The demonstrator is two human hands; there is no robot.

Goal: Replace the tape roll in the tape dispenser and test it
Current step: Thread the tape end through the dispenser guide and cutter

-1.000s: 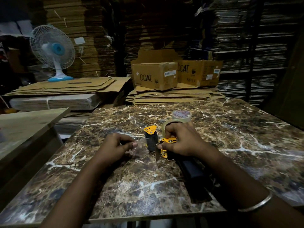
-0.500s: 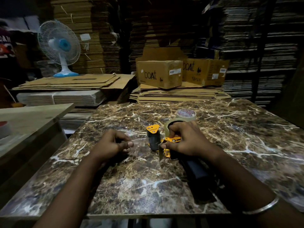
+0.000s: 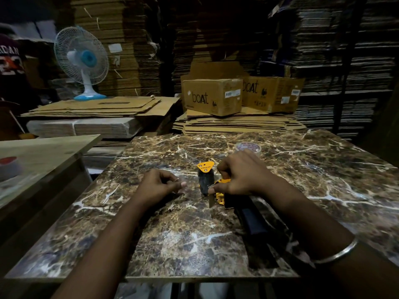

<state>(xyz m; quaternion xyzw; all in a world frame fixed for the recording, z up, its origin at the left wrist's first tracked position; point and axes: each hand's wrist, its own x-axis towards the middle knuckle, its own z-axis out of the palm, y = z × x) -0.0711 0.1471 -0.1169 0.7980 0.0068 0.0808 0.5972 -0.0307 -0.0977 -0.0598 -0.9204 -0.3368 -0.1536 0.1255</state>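
A yellow and black tape dispenser (image 3: 206,180) lies on the marble table (image 3: 194,234), its dark handle (image 3: 252,219) pointing toward me. My right hand (image 3: 244,175) grips the dispenser's yellow head and covers the roll mounted on it. My left hand (image 3: 159,184), a little to the left of the black roller, pinches the free end of clear tape between thumb and fingers. The tape strip itself is barely visible. A second clear tape roll (image 3: 248,147) with red print stands just behind my right hand.
Two "boat" cardboard boxes (image 3: 212,96) sit on flattened cartons beyond the table's far edge. A table fan (image 3: 83,61) stands at the back left. A wooden bench (image 3: 43,152) with a red-topped roll (image 3: 8,167) lies to the left. A person stands at the far left.
My right hand has shifted forward over the dispenser head, now hiding the mounted roll. The left hand stays left of the roller, still pinching the tape end. The camera tilted slightly.
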